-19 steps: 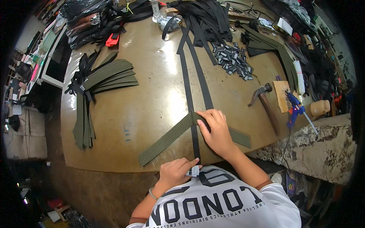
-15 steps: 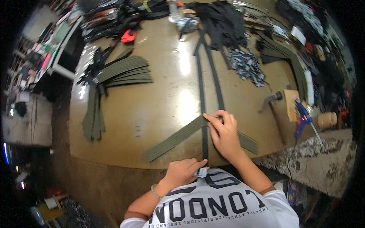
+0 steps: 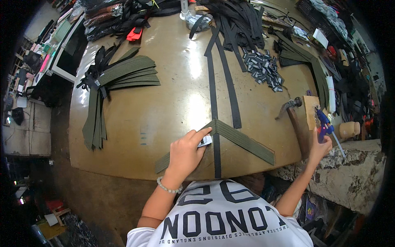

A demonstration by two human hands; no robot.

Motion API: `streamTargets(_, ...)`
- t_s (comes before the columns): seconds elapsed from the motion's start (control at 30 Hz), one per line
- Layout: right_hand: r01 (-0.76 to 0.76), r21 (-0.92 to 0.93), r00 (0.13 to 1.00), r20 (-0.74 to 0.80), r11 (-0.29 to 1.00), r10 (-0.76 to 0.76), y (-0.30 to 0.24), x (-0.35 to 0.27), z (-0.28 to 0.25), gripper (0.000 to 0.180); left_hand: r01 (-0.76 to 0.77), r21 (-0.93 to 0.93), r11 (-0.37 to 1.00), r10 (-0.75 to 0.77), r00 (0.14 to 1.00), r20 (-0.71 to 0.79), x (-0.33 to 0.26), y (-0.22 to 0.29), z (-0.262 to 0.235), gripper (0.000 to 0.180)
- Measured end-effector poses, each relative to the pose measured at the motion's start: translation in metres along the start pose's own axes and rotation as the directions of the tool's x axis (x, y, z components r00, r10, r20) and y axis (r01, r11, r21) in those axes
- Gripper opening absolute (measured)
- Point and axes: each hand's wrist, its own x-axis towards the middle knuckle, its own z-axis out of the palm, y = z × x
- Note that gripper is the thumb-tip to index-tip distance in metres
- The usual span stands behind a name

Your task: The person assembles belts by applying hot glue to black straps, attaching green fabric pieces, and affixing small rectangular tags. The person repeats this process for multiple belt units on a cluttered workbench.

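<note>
Over a glossy tabletop (image 3: 173, 78) (brown floor (image 3: 115, 201) alongside), the left hand (image 3: 186, 154) is pinching a label (image 3: 205, 141), the right hand (image 3: 320, 148) touching a glue gun (image 3: 324, 118), grip unclear.

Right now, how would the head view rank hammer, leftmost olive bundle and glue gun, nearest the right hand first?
1. Glue gun: at the right hand.
2. Hammer: left of the glue gun.
3. Olive bundle: far to the left.

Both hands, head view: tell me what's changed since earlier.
The right hand has let go of the green strip and moved right to the blue glue gun, its grip unclear. The left hand moved up from the near end of the black strap onto the green strip, white tag still with it. The hammer and pile of small pieces stayed put.
</note>
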Motion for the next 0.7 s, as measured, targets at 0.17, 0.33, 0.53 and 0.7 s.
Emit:
streamTargets(0.17, -0.121, 0.665, 0.968, 0.244, 0.737, -0.061, 0.028, 0.061, 0.037, 0.076, -0.029, 0.032, 0.999, 0.028, 0.999, 0.028, 0.0, -0.003, -0.001, 0.041)
streamTargets(0.33, 0.234, 0.808, 0.965, -0.127, 0.54, -0.228, -0.071, 0.037, -0.001, 0.058, -0.022, -0.014, 1.0, 0.022, 0.999, -0.039, 0.0, -0.003, 0.002, 0.038)
streamTargets(0.53, 0.04, 0.994, 0.899, 0.01, 0.103, -0.438, -0.156, -0.015, -0.081, 0.041, -0.005, -0.028, 1.0, 0.004, 1.0, -0.029, 0.0, -0.003, 0.002, 0.035)
streamTargets(0.7, -0.115, 0.912, 0.768, 0.333, 0.395, -0.547, -0.177, -0.045, -0.117, 0.036, -0.014, -0.037, 0.999, 0.013, 0.999, -0.043, 0.0, -0.004, 0.003, 0.034)
